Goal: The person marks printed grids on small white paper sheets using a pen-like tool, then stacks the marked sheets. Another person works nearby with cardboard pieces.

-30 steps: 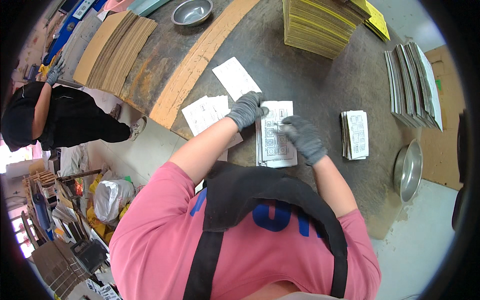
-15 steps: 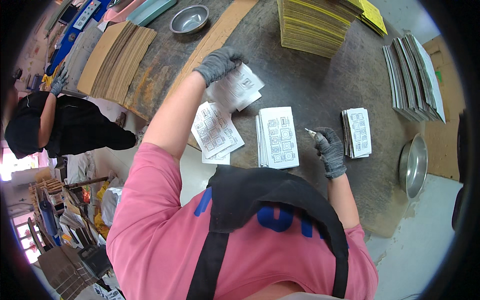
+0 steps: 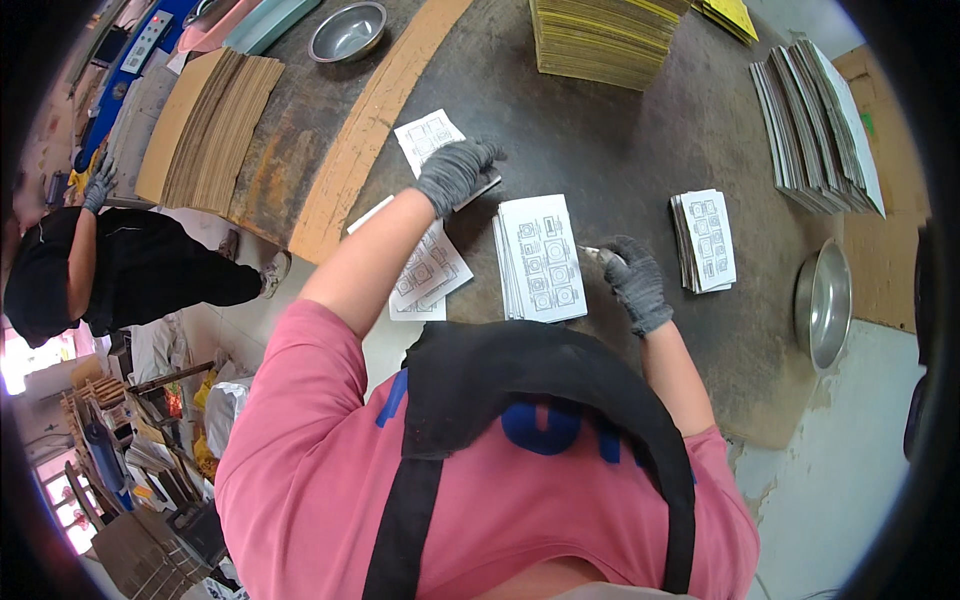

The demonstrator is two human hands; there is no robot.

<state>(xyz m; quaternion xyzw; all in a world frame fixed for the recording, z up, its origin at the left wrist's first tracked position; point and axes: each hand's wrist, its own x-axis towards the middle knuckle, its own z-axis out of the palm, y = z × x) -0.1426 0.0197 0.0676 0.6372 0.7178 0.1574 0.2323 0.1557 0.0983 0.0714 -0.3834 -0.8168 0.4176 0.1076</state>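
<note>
My left hand (image 3: 458,172), in a grey knit glove, is over a few loose printed sheets (image 3: 425,135); its fingers stretch to the right with nothing visible in them. More loose sheets (image 3: 432,270) lie fanned out under my left forearm, partly hidden by it. In the middle a neat stack of white sheets (image 3: 545,265) printed with line diagrams stands close to the table's near edge. Just right of that stack, my gloved right hand (image 3: 637,283) is closed around a slim pen-like tool (image 3: 592,251) whose tip points at the stack.
A smaller printed stack (image 3: 708,240) lies to the right. Metal bowls stand at the far left (image 3: 347,32) and right edge (image 3: 826,305). Brown cardboard (image 3: 205,130), yellow-edged sheets (image 3: 605,40) and grey-white boards (image 3: 815,130) are piled around. Another person (image 3: 150,260) works at left.
My left hand has come down and toward the middle stack; the sheet it held now lies on the table. My right hand with the tool has shifted nearer the stack.
</note>
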